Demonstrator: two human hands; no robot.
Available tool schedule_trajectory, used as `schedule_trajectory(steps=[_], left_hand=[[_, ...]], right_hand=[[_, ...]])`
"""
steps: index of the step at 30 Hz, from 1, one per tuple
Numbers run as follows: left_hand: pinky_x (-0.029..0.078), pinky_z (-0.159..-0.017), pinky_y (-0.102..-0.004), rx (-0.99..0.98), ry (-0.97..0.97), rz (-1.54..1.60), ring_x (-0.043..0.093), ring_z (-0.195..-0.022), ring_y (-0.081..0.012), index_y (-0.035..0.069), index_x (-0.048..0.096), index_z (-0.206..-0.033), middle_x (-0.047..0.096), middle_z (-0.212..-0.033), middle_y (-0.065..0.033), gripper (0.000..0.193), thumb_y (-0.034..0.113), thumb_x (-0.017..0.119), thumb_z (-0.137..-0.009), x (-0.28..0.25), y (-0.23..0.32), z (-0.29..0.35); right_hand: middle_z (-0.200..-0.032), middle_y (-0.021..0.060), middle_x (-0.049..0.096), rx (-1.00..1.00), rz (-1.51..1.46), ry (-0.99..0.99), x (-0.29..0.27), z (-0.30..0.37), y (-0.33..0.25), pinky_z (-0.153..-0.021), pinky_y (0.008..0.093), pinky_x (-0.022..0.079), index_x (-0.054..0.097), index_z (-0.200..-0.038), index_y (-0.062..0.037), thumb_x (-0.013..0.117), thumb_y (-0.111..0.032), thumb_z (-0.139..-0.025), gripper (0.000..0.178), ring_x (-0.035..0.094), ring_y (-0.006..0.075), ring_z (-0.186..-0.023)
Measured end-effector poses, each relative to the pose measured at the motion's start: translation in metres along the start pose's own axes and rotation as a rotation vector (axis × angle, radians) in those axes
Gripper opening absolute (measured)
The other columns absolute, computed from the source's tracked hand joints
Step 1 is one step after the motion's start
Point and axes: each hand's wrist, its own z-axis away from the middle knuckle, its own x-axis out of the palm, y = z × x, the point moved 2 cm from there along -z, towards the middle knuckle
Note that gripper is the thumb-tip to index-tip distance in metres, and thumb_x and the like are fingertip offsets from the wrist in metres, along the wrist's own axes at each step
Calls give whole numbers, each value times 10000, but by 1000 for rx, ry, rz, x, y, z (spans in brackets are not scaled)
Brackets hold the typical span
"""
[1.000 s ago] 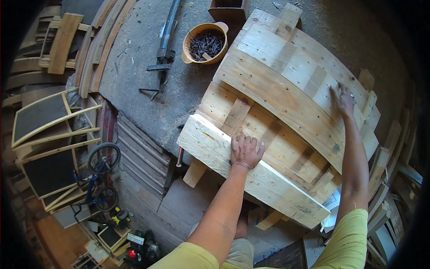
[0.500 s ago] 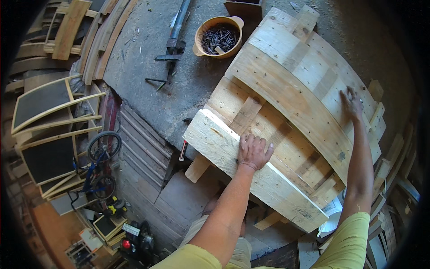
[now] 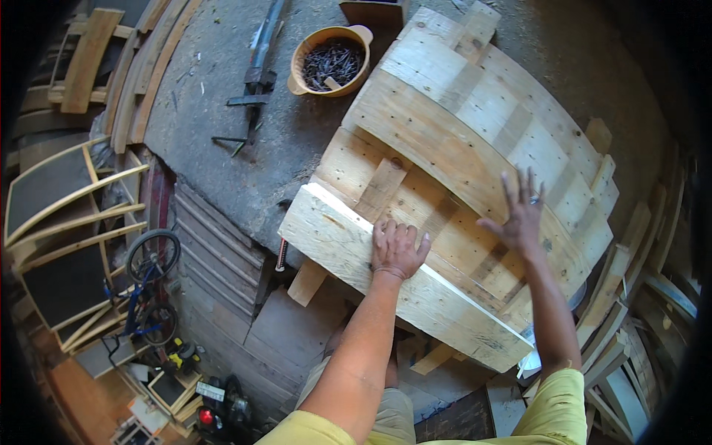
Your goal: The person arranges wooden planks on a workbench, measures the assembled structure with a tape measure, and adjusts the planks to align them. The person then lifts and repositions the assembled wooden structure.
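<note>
A large panel of pale boards fixed over cross battens lies before me, with a curved plywood piece (image 3: 437, 130) on its far part. One cross batten (image 3: 382, 189) shows in the gap between the curved piece and the near board (image 3: 445, 308). My left hand (image 3: 398, 248) is closed over the top edge of that near board, thumb out to the side. Above the right part of the curved piece, my right hand (image 3: 523, 215) is open with its fingers spread, holding nothing. Whether it touches the wood I cannot tell.
An orange bowl (image 3: 297, 67) of nails and a metal bar clamp (image 3: 259, 74) lie beyond the panel. A tool with a red-and-black handle (image 3: 281, 254) is left of the near board. Wood scraps (image 3: 608, 297) pile up at right; a blue bicycle (image 3: 137, 300) stands at left.
My right hand has come back from the panel's far right side toward me and spread its fingers. My left hand stays on the near board. The whole view has shifted slightly.
</note>
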Motion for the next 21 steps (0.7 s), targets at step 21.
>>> schedule_trajectory(steps=[21], left_hand=[[326, -1035, -471, 43, -6, -68, 573, -996, -262, 79, 725, -912, 696, -922, -87, 331, 360, 548, -920, 7, 21, -4]], right_hand=[[-1677, 91, 141, 135, -3, -93, 16, -13, 85, -1198, 667, -7, 230, -1595, -306, 868, -517, -589, 1209, 49, 354, -1550]])
